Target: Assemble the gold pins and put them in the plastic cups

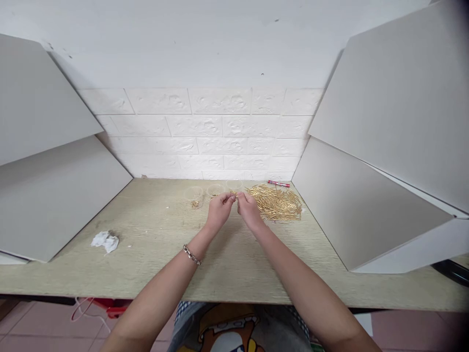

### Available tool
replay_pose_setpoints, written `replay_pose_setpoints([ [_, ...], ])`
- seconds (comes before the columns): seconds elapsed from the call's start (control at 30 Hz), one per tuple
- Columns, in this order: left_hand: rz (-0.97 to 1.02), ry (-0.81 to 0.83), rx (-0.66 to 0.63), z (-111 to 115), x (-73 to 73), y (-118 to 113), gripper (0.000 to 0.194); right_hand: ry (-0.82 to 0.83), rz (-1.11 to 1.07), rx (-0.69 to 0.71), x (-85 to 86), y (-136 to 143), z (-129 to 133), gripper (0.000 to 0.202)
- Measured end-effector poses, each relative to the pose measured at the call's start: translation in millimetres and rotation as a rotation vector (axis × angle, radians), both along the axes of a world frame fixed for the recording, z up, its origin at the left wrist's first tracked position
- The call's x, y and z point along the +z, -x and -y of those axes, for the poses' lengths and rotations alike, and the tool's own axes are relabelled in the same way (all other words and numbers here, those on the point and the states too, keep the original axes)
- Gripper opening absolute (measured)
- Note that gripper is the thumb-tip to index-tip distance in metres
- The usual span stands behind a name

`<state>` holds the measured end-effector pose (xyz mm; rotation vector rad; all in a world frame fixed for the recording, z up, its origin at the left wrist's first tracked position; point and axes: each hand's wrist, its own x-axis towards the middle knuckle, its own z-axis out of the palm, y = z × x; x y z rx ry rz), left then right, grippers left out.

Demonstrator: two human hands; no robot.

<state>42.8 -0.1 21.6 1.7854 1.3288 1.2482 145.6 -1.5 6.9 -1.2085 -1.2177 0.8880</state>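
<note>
My left hand (219, 210) and my right hand (250, 209) meet fingertip to fingertip above the table. Both are closed in a pinch around a small gold-coloured piece (236, 196), mostly covered by the fingers. Just right of my right hand lies a heap of thin gold-coloured sticks (280, 203). Behind and left of my hands stand three clear round containers, the left one (193, 192), the middle one (216, 189) and the right one (234, 184). Small gold-coloured parts (195, 204) show at the left container; what the other two hold is partly hidden by my hands.
A red marker-like tube (278, 184) lies behind the heap. Crumpled white tissue (105, 241) rests on the table (154, 264) at left. Grey-white panels stand at left (62, 195) and right (381, 205), with a white brick-patterned wall (220, 127) behind.
</note>
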Motion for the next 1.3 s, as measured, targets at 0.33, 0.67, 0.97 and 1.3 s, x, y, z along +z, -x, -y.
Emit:
replay_pose_setpoints([
  [0.33,-0.014,0.002,0.026,3.9,2.8,-3.3,0.018,0.008,0.064,-0.033,-0.5,1.4,1.3,0.032],
  [0.67,0.051,0.042,0.012,5.3,1.0,-5.1,0.018,0.021,0.045,-0.075,-6.2,4.1,-0.4,0.032],
  [0.97,0.09,0.053,-0.002,4.7,-1.4,-5.5,0.019,0.066,-0.006,-0.081,-6.5,6.9,0.5,0.031],
  [1.3,0.084,0.053,-0.03,1.2,-1.6,-2.2,0.02,0.038,0.06,-0.049,-2.9,3.7,1.8,0.031],
])
